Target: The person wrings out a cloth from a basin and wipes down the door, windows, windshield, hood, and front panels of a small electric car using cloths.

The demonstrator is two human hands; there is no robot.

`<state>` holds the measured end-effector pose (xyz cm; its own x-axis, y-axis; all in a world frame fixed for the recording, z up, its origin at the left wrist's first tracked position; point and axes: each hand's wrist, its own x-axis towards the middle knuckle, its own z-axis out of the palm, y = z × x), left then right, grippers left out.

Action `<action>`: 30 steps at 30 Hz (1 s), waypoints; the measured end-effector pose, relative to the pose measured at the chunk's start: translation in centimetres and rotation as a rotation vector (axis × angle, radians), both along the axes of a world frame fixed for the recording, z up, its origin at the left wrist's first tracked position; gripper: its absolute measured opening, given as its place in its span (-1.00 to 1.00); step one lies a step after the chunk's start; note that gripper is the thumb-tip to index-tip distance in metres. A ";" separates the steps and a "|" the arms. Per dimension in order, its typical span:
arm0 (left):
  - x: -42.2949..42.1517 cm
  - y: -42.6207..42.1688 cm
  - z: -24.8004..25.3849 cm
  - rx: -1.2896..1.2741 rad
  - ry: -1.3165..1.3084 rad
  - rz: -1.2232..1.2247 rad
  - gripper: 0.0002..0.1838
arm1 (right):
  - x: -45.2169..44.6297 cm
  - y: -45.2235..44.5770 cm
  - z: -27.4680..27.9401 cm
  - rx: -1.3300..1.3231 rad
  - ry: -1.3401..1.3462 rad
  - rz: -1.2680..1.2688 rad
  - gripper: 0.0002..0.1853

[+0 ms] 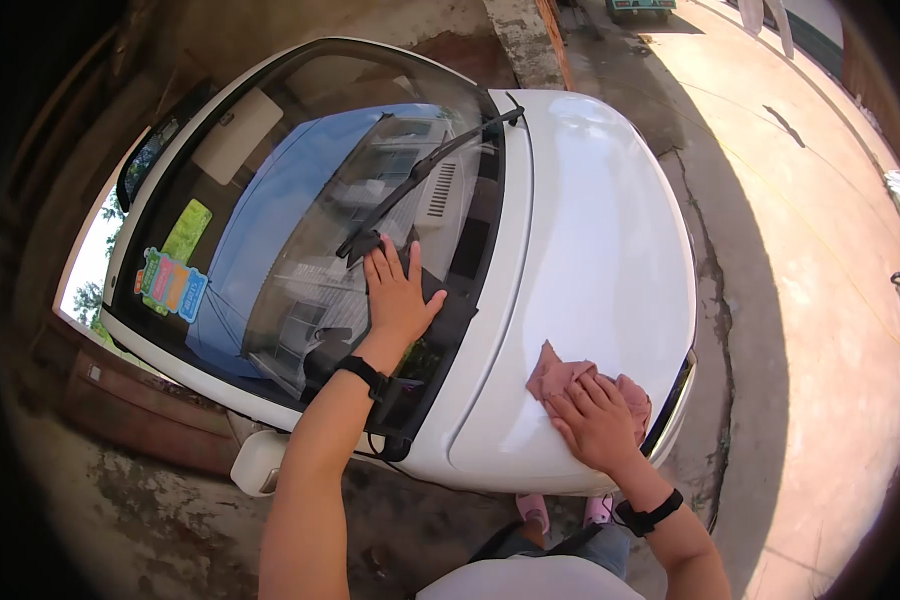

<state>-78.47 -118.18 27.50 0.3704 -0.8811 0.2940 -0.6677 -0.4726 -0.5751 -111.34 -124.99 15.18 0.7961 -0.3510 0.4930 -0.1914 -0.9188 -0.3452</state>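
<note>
My left hand rests on the lower part of the car's windshield, its fingers spread and nothing in it. Just beyond its fingertips lies a black windshield wiper. On the white hood, near the front edge, my right hand holds a crumpled reddish-pink cloth against the paint. The fingers of that hand are close together over the cloth, which shows on both sides of them. Part of the cloth is hidden under the palm.
A white side mirror sticks out at the near side of the car. Colourful stickers are on the windshield. Concrete ground, partly sunlit, runs along the front. A pillar stands behind the car. My feet in pink shoes are beside it.
</note>
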 end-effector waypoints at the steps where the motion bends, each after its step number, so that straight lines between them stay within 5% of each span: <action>1: 0.8 -1.8 -0.1 -0.006 0.019 0.018 -0.05 | -0.1 0.0 -0.2 0.005 0.005 -0.004 -0.65; 9: 6.6 -14.9 0.6 0.034 -0.004 0.232 0.00 | -0.2 -0.3 -0.3 0.057 -0.010 -0.033 -0.66; 18: 11.5 -27.0 0.3 0.302 0.128 0.136 0.02 | 0.2 -0.3 -0.4 0.044 0.011 -0.110 -0.69; 24: 13.3 -23.3 0.8 0.081 0.199 0.215 0.08 | 0.2 0.2 -0.3 0.067 0.007 -0.137 -0.68; 30: 10.7 -11.4 7.2 0.018 0.000 0.352 0.04 | 0.2 0.0 0.4 0.075 -0.007 -0.141 -0.67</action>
